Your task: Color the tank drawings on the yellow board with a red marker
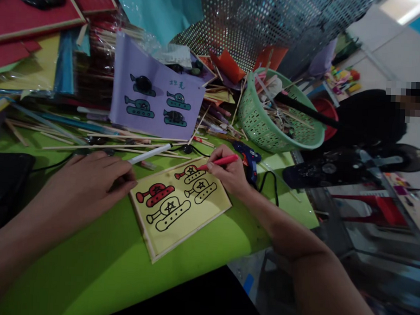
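Note:
A yellow wooden-framed board (180,207) with several black-outlined tanks lies on the green table (97,264). Two tanks are partly coloured red. My right hand (230,173) is closed on a red marker (221,161), its tip on the upper tank. My left hand (90,180) rests at the board's left corner, fingers curled together, and a white pen (150,154) sticks out from under its fingertips.
A purple sheet with teal tanks (157,97) leans behind. A green basket of sticks (278,111) and a blue glue gun (247,155) sit at the right. Loose wooden sticks (92,145) litter the back. A black object (3,181) lies left; a person sits far right.

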Action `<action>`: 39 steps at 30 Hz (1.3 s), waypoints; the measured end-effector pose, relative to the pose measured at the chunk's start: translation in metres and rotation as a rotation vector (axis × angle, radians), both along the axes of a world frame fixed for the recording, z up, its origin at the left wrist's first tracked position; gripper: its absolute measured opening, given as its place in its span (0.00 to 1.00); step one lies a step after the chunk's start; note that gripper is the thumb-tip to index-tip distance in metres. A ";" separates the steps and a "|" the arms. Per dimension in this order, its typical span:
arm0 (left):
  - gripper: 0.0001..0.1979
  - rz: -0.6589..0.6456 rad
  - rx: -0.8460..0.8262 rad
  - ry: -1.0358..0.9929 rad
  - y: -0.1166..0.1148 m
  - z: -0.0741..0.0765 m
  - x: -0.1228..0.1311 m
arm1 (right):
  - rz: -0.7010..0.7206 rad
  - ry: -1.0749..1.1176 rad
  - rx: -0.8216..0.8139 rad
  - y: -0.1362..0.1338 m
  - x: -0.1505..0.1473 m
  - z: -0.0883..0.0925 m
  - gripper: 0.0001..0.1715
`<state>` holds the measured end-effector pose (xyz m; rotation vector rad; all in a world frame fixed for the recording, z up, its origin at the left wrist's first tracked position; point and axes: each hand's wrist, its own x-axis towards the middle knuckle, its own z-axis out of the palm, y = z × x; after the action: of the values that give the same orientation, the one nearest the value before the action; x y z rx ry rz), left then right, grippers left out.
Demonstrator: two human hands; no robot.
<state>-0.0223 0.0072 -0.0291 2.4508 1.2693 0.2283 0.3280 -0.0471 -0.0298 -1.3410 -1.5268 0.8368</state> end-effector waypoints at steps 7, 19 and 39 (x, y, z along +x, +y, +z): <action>0.18 -0.007 0.023 -0.011 -0.001 -0.002 -0.002 | 0.001 -0.022 -0.003 0.000 0.000 0.003 0.07; 0.18 -0.016 0.030 0.015 0.000 -0.005 -0.001 | 0.018 0.004 -0.011 -0.002 0.002 0.002 0.07; 0.18 0.012 0.000 0.034 -0.003 -0.002 0.000 | 0.032 0.001 -0.005 0.001 0.002 -0.005 0.11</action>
<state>-0.0219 0.0044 -0.0309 2.4573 1.2976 0.1906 0.3305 -0.0464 -0.0350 -1.3227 -1.5499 0.8611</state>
